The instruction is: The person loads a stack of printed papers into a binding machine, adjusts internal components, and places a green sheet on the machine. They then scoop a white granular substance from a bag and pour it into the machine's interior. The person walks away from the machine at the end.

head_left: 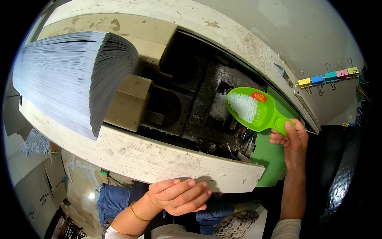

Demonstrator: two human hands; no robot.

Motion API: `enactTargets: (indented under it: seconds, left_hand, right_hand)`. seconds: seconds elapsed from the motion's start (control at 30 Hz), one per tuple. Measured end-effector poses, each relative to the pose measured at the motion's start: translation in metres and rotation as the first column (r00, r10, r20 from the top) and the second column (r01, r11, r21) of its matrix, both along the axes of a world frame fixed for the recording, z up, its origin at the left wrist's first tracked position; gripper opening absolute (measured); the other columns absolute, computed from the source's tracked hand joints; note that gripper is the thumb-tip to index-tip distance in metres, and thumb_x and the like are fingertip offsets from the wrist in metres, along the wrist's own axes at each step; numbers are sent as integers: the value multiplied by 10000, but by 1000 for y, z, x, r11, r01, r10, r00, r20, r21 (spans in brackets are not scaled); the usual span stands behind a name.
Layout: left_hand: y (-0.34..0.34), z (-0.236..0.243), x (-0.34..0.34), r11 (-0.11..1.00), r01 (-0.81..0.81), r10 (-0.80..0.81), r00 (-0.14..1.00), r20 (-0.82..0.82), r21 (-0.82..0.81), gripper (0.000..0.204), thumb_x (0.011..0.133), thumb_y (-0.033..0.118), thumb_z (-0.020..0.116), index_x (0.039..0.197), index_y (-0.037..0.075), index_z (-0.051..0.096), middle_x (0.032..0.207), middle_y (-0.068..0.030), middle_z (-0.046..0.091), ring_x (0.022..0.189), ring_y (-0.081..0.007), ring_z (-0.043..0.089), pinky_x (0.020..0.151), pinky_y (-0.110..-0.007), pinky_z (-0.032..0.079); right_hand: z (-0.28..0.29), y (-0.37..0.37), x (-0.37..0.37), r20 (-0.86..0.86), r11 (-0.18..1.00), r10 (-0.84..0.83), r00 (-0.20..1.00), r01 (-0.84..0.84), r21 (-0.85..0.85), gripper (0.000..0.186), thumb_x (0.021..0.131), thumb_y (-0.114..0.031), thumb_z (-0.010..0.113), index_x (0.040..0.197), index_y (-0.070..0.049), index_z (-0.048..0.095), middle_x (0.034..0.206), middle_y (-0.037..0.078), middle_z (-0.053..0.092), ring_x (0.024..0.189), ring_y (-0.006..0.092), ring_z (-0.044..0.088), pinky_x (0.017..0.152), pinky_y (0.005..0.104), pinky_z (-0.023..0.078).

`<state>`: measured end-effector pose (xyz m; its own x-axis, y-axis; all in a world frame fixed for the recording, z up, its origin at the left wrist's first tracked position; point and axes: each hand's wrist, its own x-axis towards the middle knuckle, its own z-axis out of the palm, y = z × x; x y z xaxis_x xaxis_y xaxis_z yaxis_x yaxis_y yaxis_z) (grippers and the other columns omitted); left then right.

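Head view, clock positions taken from its centre. Bright-green plastic scoop (266,118), oval-bowled and smooth, lies at about 3 o'clock, partly filled with translucent white pellets (243,106). The right hand (295,144) grasps its short handle, thumb above and fingers curled beneath. The left hand (181,196), at 6 o'clock, is released and loosely half-curled beside the near edge of a scuffed, white-painted casing (171,161); whether they touch cannot be told. Loose pellets (219,108) lie in the machine's dark, dusty metal recess, just off the bowl's 9 o'clock rim. A fanned paper stack (59,81), with closely ridged edges, spreads at 10 o'clock beside a beige block (129,97).

The casing's long walls bound the recess; open room runs from the bowl toward the block at 9 o'clock. The right hand is above a green sheet (272,159) at 4 o'clock. Coloured binder clips (330,75) line a panel edge at 2 o'clock. A red oval label (259,96) inside the bowl bears pale print, too small to read.
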<state>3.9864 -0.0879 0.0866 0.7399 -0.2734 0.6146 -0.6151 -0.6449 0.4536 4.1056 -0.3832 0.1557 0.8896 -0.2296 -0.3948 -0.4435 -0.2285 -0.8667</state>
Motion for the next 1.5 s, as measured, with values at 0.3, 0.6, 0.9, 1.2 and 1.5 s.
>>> enactTargets:
  seconds: [0.3,0.6,0.9,1.2,1.5]
  left_hand:
    - [0,1,1,1000,2,-2,1000,-7,0,216,908,426,500,943,298,670,996,114,653,1035,-91,536,918,-254,369]
    - [3,-1,3,998,54,-55,998,24,32,238,907,466,489,914,326,681,953,105,631,977,-120,482,822,-280,337]
    - [2,-1,4,998,45,-47,998,35,32,245,906,465,485,908,318,683,945,103,633,960,-118,485,825,-283,332]
    - [2,-1,4,998,44,-45,998,32,34,245,906,468,486,908,321,682,948,105,633,955,-114,485,818,-280,331]
    - [2,-1,4,999,45,-46,998,37,30,248,907,472,483,898,321,680,937,108,635,955,-112,489,829,-285,328]
  right_hand:
    - [-4,-3,-1,-42,999,-21,999,23,41,234,935,-198,513,982,28,554,817,167,662,613,177,659,588,307,570]
    - [-4,-23,-24,-92,988,-114,989,123,93,219,924,-193,522,984,15,554,806,160,661,603,187,656,569,323,567]
    - [10,-24,-39,-80,999,-38,996,36,-27,166,914,-140,515,937,21,551,794,141,651,590,186,646,538,320,565]
    - [12,-19,-38,-87,999,-21,996,17,-37,159,913,-127,513,927,28,546,790,145,651,593,189,652,530,319,572]
    - [12,-16,-36,-91,999,-5,996,2,-32,164,916,-135,518,931,26,545,785,156,656,578,196,655,540,324,575]
